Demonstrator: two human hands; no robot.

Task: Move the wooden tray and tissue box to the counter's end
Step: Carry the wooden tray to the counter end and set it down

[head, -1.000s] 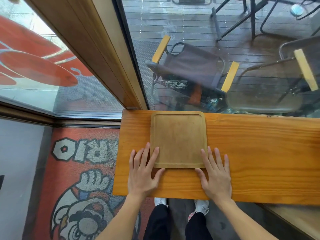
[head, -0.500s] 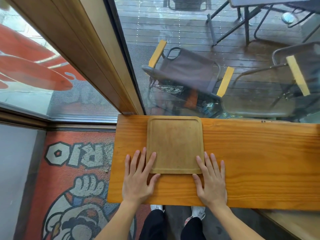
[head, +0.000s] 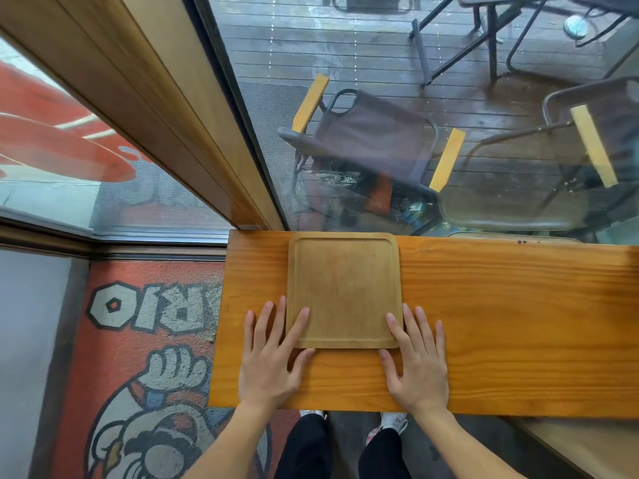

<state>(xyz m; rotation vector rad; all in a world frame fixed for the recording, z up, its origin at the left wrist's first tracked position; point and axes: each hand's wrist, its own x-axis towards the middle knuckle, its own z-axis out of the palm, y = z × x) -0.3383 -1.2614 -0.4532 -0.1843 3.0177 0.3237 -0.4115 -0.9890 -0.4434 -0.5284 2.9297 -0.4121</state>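
Observation:
A square wooden tray [head: 344, 288] with a raised rim lies flat on the orange wooden counter [head: 501, 323], near its left end and against the window side. My left hand [head: 271, 357] lies flat at the tray's near-left corner, index finger resting on the tray. At the near-right corner my right hand [head: 416, 361] lies flat too, one finger on the rim. Both hands have fingers spread and grip nothing. No tissue box is in view.
The counter's left end [head: 221, 319] drops to a floor with a red cartoon mat [head: 138, 357]. A glass window [head: 380, 115] and wooden frame [head: 166, 115] stand right behind the counter. Chairs are outside. My legs and shoes show below the counter's near edge.
The tray and both hands keep the same place on the counter. Only the view has tilted a little, so everything sits slightly lower and further left in the picture.

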